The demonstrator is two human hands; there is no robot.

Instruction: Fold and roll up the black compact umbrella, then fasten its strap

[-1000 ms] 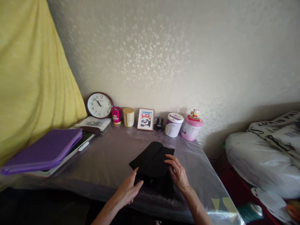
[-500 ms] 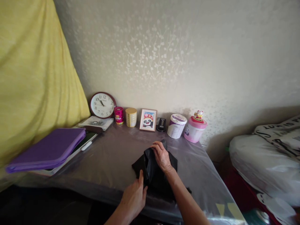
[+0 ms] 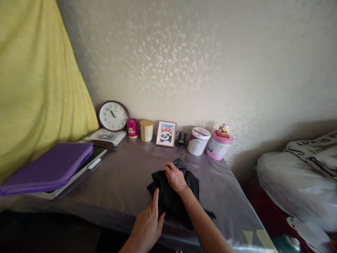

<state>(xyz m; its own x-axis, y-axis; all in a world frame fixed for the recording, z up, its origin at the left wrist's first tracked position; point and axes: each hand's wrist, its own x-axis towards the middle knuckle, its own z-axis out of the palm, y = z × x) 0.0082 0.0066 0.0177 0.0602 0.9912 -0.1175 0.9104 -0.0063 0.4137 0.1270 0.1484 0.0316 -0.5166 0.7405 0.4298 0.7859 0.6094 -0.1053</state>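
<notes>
A thin, crumpled black plastic bag (image 3: 193, 184) lies bunched on the table, with a narrow strip trailing from its right side. My right hand (image 3: 176, 177) is on top of it, fingers curled over and gripping a fold. At the bag's near left edge is my left hand (image 3: 147, 223). Its index finger lies straight along the edge and its thumb sits lower, with black material between them. The other left fingers are hidden. Beneath both hands is the table (image 3: 126, 179), covered with a shiny, clear sheet.
Along the wall stand a clock (image 3: 113, 116), a pink can (image 3: 132, 128), a yellow can (image 3: 146, 131), a framed panda picture (image 3: 166, 134), a white-purple tub (image 3: 198, 144) and a pink tub (image 3: 219, 147) topped by a figurine. A purple folder (image 3: 50, 167) lies left; bulky bags (image 3: 297, 182) sit right.
My right hand has shifted slightly left and pressed the bag's top fold over to the left. The bag's far part and the strip at its right now show more. My left hand has barely moved.
</notes>
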